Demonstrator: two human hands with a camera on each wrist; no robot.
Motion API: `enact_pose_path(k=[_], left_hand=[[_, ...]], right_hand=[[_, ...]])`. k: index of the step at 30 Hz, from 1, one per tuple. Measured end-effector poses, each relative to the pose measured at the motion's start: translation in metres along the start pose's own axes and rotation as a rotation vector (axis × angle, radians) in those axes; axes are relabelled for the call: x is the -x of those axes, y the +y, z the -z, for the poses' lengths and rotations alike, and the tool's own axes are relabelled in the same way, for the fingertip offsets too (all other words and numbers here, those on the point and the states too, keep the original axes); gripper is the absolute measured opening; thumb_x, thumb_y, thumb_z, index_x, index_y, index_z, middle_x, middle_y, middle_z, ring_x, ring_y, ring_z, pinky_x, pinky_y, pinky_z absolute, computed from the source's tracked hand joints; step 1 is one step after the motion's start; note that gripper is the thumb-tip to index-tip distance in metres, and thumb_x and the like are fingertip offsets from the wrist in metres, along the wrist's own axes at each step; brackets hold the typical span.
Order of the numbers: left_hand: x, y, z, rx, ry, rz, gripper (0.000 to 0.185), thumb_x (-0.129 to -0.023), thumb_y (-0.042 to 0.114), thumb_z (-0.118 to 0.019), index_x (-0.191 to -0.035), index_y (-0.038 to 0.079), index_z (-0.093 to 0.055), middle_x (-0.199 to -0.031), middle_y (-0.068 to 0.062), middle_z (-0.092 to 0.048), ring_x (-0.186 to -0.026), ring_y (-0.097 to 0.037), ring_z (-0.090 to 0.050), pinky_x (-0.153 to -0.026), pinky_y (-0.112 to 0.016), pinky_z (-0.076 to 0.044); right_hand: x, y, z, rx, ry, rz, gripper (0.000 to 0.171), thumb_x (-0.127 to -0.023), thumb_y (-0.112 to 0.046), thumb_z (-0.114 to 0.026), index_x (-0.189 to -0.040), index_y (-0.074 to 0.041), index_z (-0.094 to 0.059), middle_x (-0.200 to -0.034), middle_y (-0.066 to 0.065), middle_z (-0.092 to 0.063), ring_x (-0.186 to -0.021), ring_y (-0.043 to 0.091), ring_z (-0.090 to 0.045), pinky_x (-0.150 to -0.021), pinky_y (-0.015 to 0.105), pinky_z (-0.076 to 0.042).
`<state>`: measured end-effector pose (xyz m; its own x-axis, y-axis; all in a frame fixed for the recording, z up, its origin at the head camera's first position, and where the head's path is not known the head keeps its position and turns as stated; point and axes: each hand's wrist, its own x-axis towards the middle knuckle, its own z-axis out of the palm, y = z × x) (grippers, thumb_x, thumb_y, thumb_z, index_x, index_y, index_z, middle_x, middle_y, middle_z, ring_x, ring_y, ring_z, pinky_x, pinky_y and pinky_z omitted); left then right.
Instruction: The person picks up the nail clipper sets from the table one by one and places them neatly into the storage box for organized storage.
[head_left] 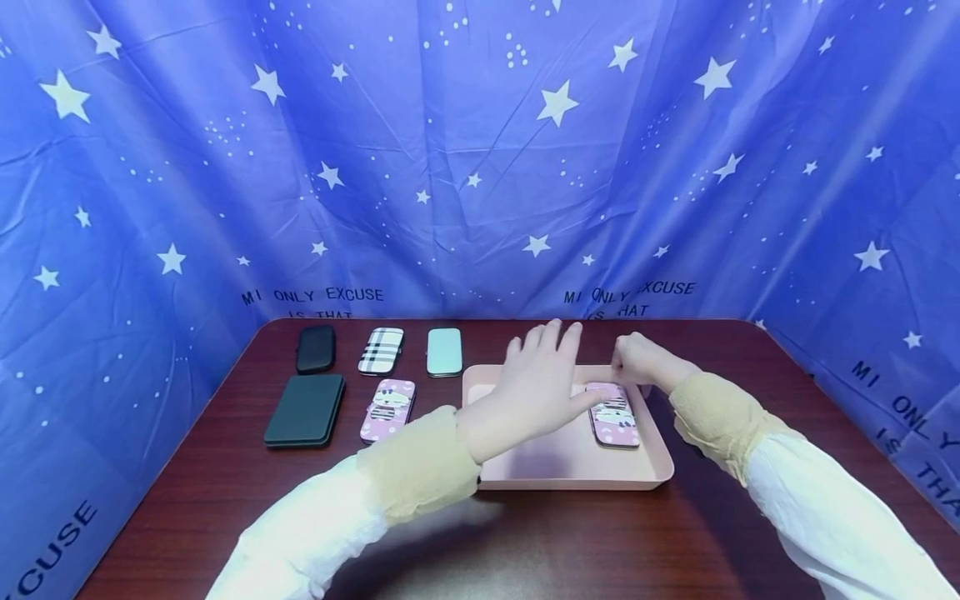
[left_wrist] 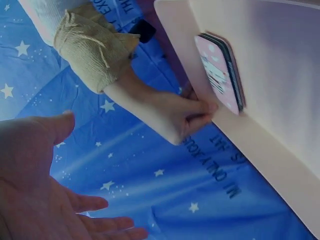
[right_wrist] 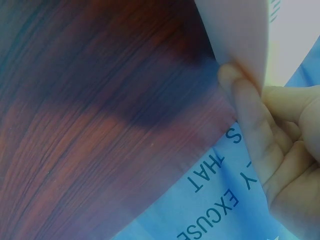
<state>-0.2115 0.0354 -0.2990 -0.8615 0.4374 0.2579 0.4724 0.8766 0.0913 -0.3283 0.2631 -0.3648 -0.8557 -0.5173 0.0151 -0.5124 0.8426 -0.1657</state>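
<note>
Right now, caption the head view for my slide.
Right hand pinches the pink tray's far rim; open left hand hovers beside the pink case inside.

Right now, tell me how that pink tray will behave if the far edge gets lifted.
The pink tray looks thin, rigid plastic, so it should tilt as one piece rather than flex. The patterned case inside lies flat and would probably slide toward the near rim. The right hand pinches only one rim spot, so the tray may pivot.

Pink tray (head_left: 570,467) on table, pink case (head_left: 615,417) inside

Six cases (head_left: 385,350) — one tray (head_left: 570,475) — two hands (head_left: 536,392).
</note>
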Motion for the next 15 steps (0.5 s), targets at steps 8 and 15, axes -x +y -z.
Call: enact_pose_path(k=[8,15], left_hand=[[0.026,-0.024,-0.004,-0.066,0.026,-0.019,0.087,-0.086,0.074,-0.037,-0.151,0.020,-0.018,-0.156,-0.010,-0.019,-0.143,-0.028,-0.020,-0.112,-0.056,-0.020],[0.047,-0.045,-0.008,-0.030,0.090,0.001,0.087,-0.084,0.073,-0.042,-0.152,0.028,-0.011,-0.158,-0.011,-0.013,-0.144,-0.031,-0.013,-0.110,-0.063,-0.016]], right_hand=[[0.001,0.000,0.000,-0.013,-0.025,-0.037,0.018,-0.069,0.007,-0.057,-0.057,-0.004,-0.065,-0.061,0.010,-0.066,-0.034,0.014,-0.057,-0.036,0.021,-0.046],[0.002,0.000,-0.001,-0.039,-0.045,-0.055,0.022,-0.070,0.008,-0.055,-0.053,-0.005,-0.059,-0.053,0.006,-0.062,-0.034,0.015,-0.056,-0.033,0.022,-0.045]])
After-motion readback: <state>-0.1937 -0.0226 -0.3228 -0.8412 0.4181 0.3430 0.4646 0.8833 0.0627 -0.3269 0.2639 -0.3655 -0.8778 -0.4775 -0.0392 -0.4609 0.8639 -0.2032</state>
